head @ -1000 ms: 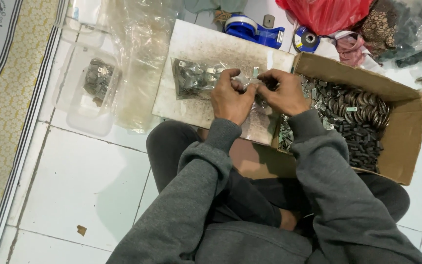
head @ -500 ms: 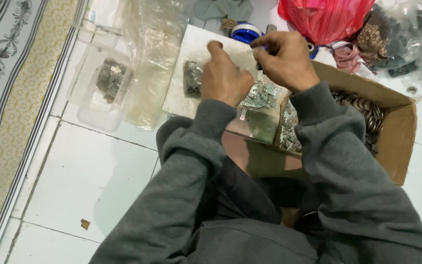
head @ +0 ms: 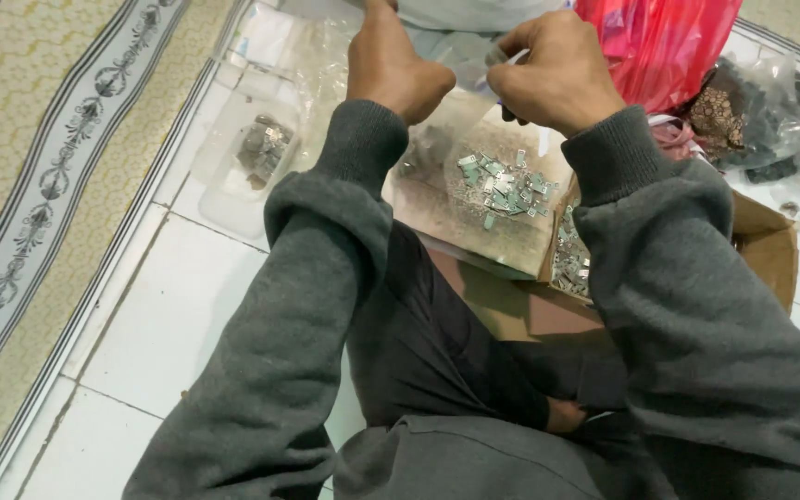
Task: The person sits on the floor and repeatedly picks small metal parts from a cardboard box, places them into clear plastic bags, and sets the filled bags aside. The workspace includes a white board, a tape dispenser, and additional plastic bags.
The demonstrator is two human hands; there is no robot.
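Above the cardboard box (head: 770, 250), left hand (head: 395, 69) and right hand (head: 557, 74) pinch the mouth of a clear plastic bag (head: 493, 185), small metal pieces (head: 502, 181) sagging inside: thin, slippery film, bottom-heavy, best gripped at the top edge.
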